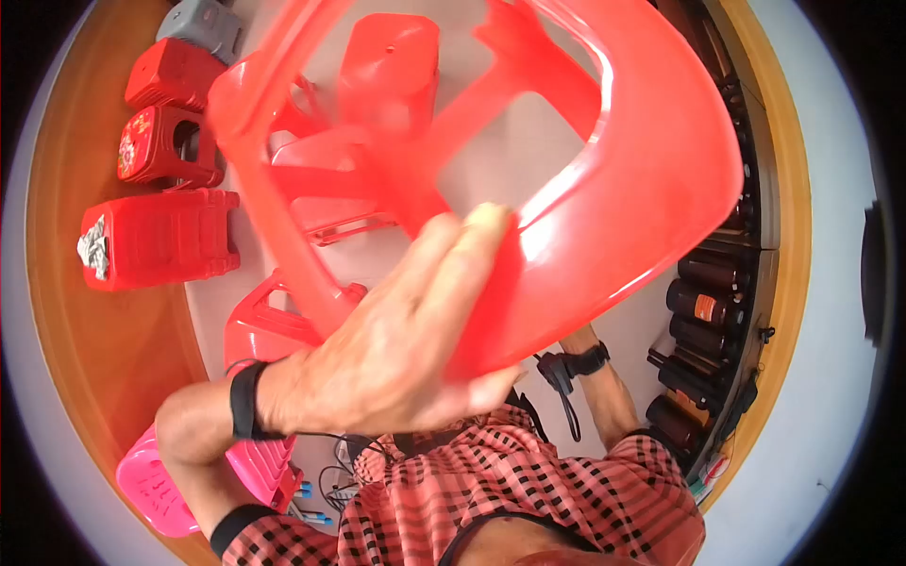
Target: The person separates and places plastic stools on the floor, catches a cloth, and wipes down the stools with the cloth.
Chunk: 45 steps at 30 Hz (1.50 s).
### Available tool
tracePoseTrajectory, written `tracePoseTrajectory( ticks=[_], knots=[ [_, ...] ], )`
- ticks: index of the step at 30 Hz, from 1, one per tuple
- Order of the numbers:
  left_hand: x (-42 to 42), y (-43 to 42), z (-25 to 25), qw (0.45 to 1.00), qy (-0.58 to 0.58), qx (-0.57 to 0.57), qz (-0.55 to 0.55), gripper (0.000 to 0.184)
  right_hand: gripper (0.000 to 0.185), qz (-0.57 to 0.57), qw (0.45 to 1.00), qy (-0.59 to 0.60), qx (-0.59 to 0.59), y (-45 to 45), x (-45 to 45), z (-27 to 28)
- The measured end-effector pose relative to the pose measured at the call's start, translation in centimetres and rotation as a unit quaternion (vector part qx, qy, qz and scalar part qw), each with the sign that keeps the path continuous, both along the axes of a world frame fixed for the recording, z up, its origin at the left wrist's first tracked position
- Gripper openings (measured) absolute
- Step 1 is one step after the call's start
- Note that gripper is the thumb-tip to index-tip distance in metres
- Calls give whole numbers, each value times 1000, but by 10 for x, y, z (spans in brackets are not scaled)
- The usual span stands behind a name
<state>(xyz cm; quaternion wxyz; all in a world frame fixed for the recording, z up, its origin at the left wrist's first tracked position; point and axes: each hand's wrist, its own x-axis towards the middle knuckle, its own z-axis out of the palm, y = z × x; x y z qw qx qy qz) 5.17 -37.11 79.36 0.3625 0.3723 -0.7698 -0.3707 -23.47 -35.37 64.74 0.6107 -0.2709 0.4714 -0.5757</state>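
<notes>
A large red plastic stool (661, 160) is held up tilted in front of me, its legs spread toward the upper left. My left hand (406, 330) grips its near edge, fingers on the upper surface and thumb lower down. My right forearm (609, 396) reaches up from the lower right, with a black strap and a hanging cord at the wrist. Behind the stool my right hand is hidden, so its fingers do not show. Below the raised stool, another red stool (264, 325) stands near my left forearm.
More red stools (390, 57) stand on the pale floor. Along the left wall are a red stool stack (160, 241), a patterned stool (156, 146) and a grey stool (201, 26). Pink stools (156, 481) sit lower left. Dark bottles (703, 302) line the right-hand shelf.
</notes>
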Motion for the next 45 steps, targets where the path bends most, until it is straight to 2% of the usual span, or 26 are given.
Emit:
tracePoseTrajectory(
  ticks=[1, 4, 7, 8, 11, 12, 17, 22, 25, 28, 31, 32, 35, 37, 38, 41, 42, 43, 45],
  knots=[
    [-7, -12, 0, 999, -10, 13, -33, 102, 89, -31, 999, 14, -1, 7, -9, 0],
    [-38, -52, -30, 988, 85, 84, -99, 95, 97, -125, 990, 64, 3, 19, -42, 8],
    [-79, -87, -72, 977, 134, 78, -143, 90, 85, -187, 982, 26, 9, 28, -65, 11],
    [-91, -95, -89, 976, 141, 85, -140, 88, 95, -187, 978, 74, 58, 31, -72, 8],
    [-117, -112, -143, 966, 140, 168, -140, 85, 91, -181, 978, 64, 81, 36, -111, -31],
    [-127, -119, -164, 966, 125, 183, -135, 86, 84, -202, 969, 97, 108, 26, -111, -33],
    [-149, -157, -277, 954, 74, 280, -83, 88, 72, -230, 942, 127, 207, -39, -141, -100],
    [-141, -203, -334, 928, 78, 362, -38, 89, 71, -187, 941, 195, 206, -116, -159, -172],
    [-127, -219, -342, 922, 81, 378, 12, 91, 75, -160, 932, 273, 175, -153, -152, -190],
    [-135, -246, -363, 898, 223, 380, 15, 84, 85, -122, 938, 279, 164, -206, -155, -200],
    [-134, -261, -376, 865, 319, 387, -10, 101, 89, -145, 929, 300, 162, -238, -149, -208],
    [-137, -268, -381, 866, 307, 395, -1, 90, 90, -152, 924, 314, 154, -246, -148, -211],
    [-146, -279, -401, 877, 302, 372, 25, 90, 91, -151, 910, 345, 176, -271, -162, -223],
    [-153, -285, -385, 936, 66, 314, 143, 90, 95, -129, 902, 372, 178, -295, -201, -249],
    [-158, -285, -380, 939, -57, 276, 197, 90, 97, -119, 898, 385, 177, -303, -211, -257],
    [-179, -255, -367, 926, -111, 234, 276, 87, 94, -57, 875, 471, 97, -313, -186, -232],
    [-186, -239, -366, 931, -139, 190, 280, 83, 83, -55, 885, 460, 35, -316, -186, -239],
    [-194, -220, -366, 933, -168, 146, 284, 79, 83, -38, 876, 479, 33, -312, -186, -240],
    [-207, -178, -359, 956, -6, 129, 263, 71, 85, -2, 860, 510, 22, -305, -183, -241]
  ],
)
